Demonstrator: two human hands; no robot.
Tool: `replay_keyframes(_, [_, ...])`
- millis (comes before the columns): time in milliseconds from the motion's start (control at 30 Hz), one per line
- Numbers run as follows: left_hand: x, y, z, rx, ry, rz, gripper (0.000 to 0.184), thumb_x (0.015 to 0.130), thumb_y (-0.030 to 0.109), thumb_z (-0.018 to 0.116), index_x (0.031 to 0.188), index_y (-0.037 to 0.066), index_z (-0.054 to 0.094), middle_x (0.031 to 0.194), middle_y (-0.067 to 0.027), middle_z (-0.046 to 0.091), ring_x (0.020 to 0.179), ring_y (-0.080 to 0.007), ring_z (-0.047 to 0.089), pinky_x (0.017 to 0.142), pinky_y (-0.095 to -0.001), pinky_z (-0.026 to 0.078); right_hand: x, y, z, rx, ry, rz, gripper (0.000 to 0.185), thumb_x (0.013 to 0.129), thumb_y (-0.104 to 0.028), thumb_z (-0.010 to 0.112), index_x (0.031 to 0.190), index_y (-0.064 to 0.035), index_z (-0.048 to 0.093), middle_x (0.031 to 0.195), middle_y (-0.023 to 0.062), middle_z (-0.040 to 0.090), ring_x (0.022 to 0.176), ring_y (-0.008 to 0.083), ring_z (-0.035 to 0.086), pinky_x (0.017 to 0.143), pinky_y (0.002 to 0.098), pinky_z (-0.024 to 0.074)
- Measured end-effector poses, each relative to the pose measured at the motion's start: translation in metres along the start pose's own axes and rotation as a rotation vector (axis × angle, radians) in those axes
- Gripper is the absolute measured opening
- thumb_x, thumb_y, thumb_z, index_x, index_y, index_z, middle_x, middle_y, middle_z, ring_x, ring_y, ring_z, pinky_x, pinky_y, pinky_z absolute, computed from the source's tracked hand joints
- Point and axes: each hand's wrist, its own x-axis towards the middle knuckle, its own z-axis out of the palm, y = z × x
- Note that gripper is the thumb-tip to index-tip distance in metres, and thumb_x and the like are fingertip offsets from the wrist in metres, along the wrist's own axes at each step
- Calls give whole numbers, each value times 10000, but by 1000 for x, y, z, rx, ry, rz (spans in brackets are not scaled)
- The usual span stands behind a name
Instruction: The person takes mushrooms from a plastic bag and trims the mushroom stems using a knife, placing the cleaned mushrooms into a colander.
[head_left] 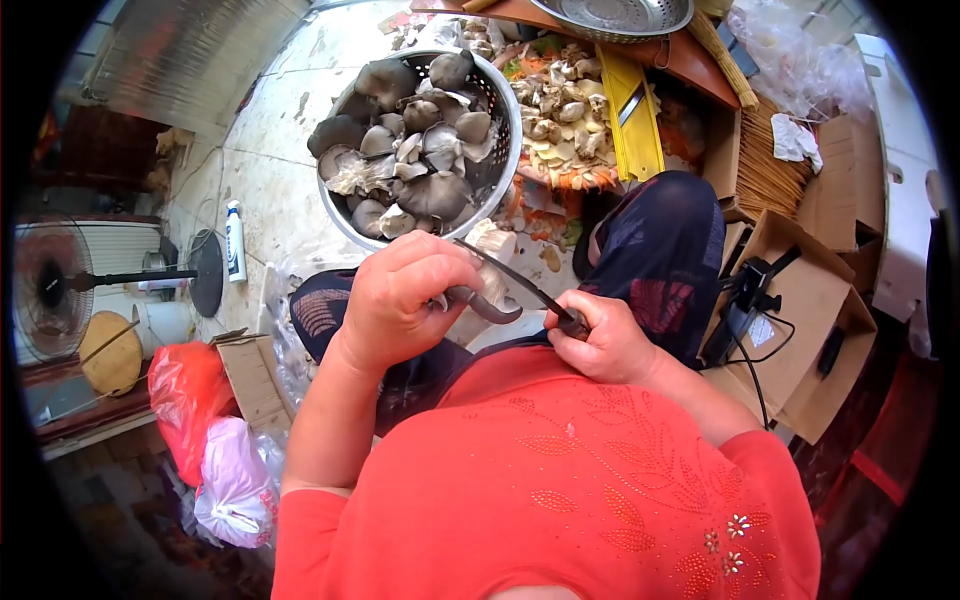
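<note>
Grey-capped mushroom point(490, 305) was shown in the head view, held in front of the seated torso by the left hand point(408, 290). It was pinched between thumb and bent fingers; the exact contact points were hidden. A dark-bladed knife point(527, 283) was clasped by its handle in the right hand point(602, 338), with the fingers wrapped closed. Contact between blade and mushroom could not be confirmed.

The mushroom was judged light, soft and slightly slippery, with a cap edge liable to tear; the firmer stem base was considered the best holding point, with light pressure applied.

Beyond the hands, dark-capped mushroom clusters point(437, 195) were contained in a round, perforated metal colander point(514, 135). Pale mushroom pieces point(568, 115) were heaped beside a yellow slicer point(642, 145).
</note>
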Motion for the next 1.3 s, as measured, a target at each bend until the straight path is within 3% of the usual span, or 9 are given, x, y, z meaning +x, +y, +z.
replay_keyframes(267, [-2,-5,-8,107,-23,110,346,485,-110,686,778,68,641,854,-62,670,763,-244,636,636,-321,507,-21,3,-12,-56,-47,165,138,774,-90,624,884,-37,560,657,63,580,591,139,570,581,282,467])
replay_keyframes(500, [-11,-14,-8,35,-23,-13,346,491,-103,680,783,75,634,853,-60,669,770,-246,637,663,-324,505,-20,1,-11,-14,28,201,154,775,-95,644,898,-35,573,659,43,571,601,95,547,588,259,461])
replay_keyframes(567, [-12,-19,-8,47,-35,41,335,510,-91,673,791,86,632,857,-43,661,767,-238,630,647,-325,504,-18,0,-11,8,16,205,160,774,-95,648,903,-34,577,660,40,570,605,86,541,589,254,459])
replay_keyframes(800, [-10,-16,-9,156,-45,232,278,529,-58,675,770,75,633,842,-55,667,730,-250,625,610,-334,515,-2,-9,-16,-54,-144,159,169,767,-100,621,913,-24,580,687,82,602,619,165,596,614,291,481])
replay_keyframes(967, [-11,-18,-13,169,-77,229,280,528,-62,671,773,67,635,850,-64,663,741,-248,625,616,-330,514,-8,-8,-16,-78,-161,241,168,764,-100,616,908,-21,581,693,110,603,630,204,611,625,309,488])
replay_keyframes(1067, [-12,-22,-19,99,44,129,303,518,-84,672,778,65,632,866,-76,658,755,-243,622,634,-320,506,-15,-5,-18,-168,-137,217,174,763,-107,621,908,-18,583,701,132,601,636,229,613,631,319,490])
replay_keyframes(1200, [-14,-27,-23,105,85,32,298,560,-78,714,794,88,632,862,-53,654,740,-226,619,624,-309,500,-14,-15,-16,-57,-3,312,163,780,-99,644,904,-14,583,700,81,595,632,132,576,615,279,470])
replay_keyframes(1300, [-17,-42,-22,114,240,-267,261,635,-58,704,842,84,636,854,-71,647,764,-206,628,654,-299,502,-15,-11,-12,93,57,326,127,805,-69,646,898,-16,578,718,15,578,644,62,527,601,236,444])
